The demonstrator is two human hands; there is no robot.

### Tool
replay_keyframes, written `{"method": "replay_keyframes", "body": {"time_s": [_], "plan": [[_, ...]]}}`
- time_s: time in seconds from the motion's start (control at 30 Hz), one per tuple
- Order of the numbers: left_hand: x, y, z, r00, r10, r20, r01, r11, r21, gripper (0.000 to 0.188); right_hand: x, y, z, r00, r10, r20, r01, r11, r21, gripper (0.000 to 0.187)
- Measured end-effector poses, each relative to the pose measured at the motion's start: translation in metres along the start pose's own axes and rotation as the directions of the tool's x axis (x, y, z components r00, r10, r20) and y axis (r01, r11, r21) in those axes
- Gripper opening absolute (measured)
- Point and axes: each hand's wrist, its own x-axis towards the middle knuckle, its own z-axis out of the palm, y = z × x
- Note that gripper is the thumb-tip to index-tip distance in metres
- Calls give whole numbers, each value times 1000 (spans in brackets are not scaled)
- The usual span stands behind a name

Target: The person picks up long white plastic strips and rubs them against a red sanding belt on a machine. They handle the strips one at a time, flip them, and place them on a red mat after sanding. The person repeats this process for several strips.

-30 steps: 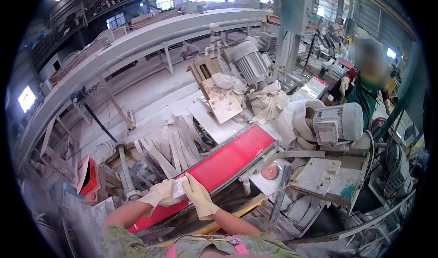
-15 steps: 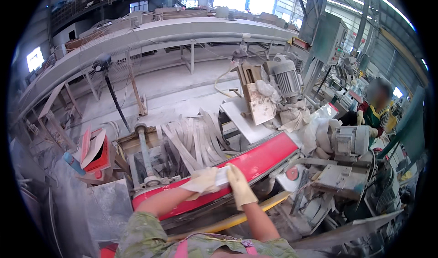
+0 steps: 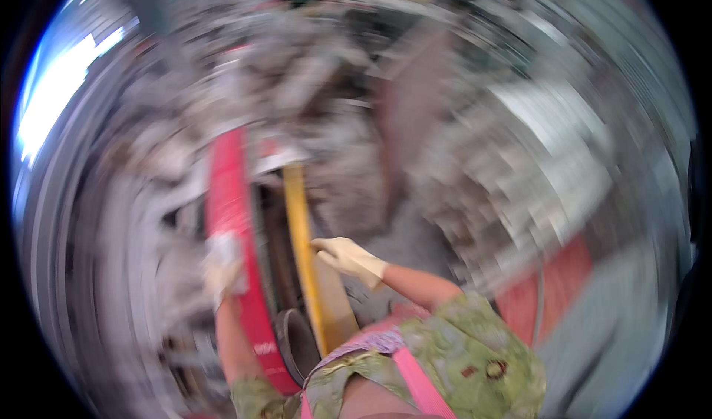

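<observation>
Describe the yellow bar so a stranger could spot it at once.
Find the long red belt left of the picture's centre. A little right of it, the yellow bar runs nearly parallel, beside the gloved right hand. It is narrower than the belt, and bright yellow rather than red.

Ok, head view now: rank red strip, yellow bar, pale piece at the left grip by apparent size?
1. Red strip
2. Yellow bar
3. Pale piece at the left grip

The pale piece is motion-blurred, so its exact outline is unclear, but it looks clearly smallest.
</observation>
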Motion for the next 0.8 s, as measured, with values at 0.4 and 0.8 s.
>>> {"method": "replay_keyframes", "body": {"time_s": [0.4,0.8], "plan": [[-42,41,12,993,48,112,-5,935,-356,62,-550,154,-30,-307,907,-287,-805,-86,587,38],[-251,269,200,658,514,550,-533,834,-141,84,-791,147,62,-382,887,-259,-551,7,834,38]]}}
